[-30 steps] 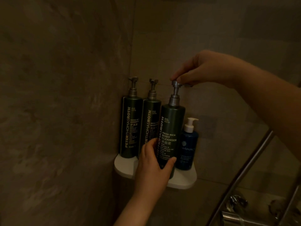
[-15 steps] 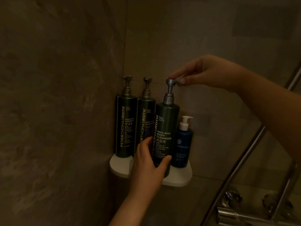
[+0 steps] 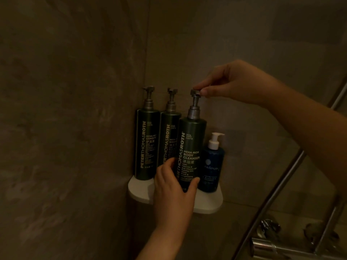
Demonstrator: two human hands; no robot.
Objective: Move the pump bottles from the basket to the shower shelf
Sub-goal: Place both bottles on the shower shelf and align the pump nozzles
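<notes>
Three tall dark green pump bottles stand on the white corner shower shelf (image 3: pixel 140 190): a conditioner bottle (image 3: pixel 146 145) at the left, a shampoo bottle (image 3: pixel 169 136) in the middle, and a body cleanser bottle (image 3: pixel 191 147) in front at the right. My left hand (image 3: pixel 172 186) wraps the lower part of the body cleanser bottle. My right hand (image 3: pixel 231 81) pinches its grey pump head (image 3: pixel 194 92) between thumb and fingers. The basket is out of view.
A small blue bottle with a white pump (image 3: pixel 212 164) stands at the shelf's right end, touching the body cleanser. Dim tiled walls meet in the corner behind. A slanted metal rail (image 3: pixel 277 188) and chrome shower valve (image 3: pixel 270 241) lie at the lower right.
My right hand has turned the pump head of the body cleanser bottle, whose spout now points differently. My left hand keeps its hold on the bottle's lower part. The view shifted slightly.
</notes>
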